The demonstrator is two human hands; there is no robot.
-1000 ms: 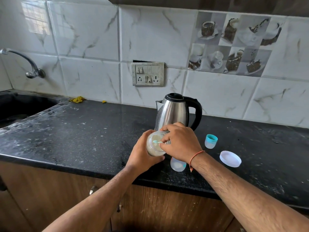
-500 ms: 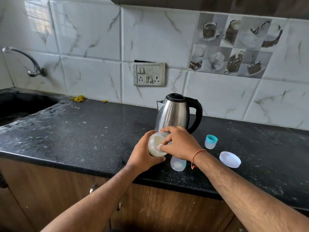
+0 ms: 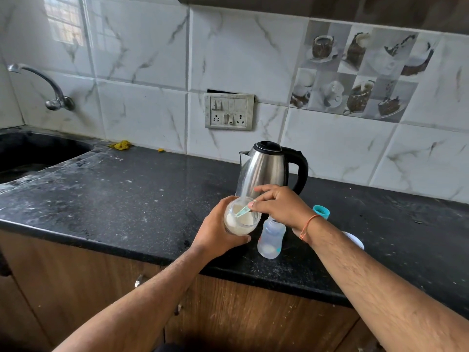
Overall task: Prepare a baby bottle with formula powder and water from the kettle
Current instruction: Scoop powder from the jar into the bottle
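A clear plastic jar [image 3: 241,219] of pale formula powder is held tilted above the worktop [image 3: 121,194] near its front edge, its open mouth turned toward the camera. A small teal scoop [image 3: 242,212] dips into the powder inside it. Just to the jar's right, a translucent baby bottle [image 3: 271,237] stands upright and uncapped on the worktop, close to the front edge, with a little white at its bottom. Behind both, toward the back wall, a stainless steel kettle [image 3: 266,168] with a black lid and handle stands upright, lid closed.
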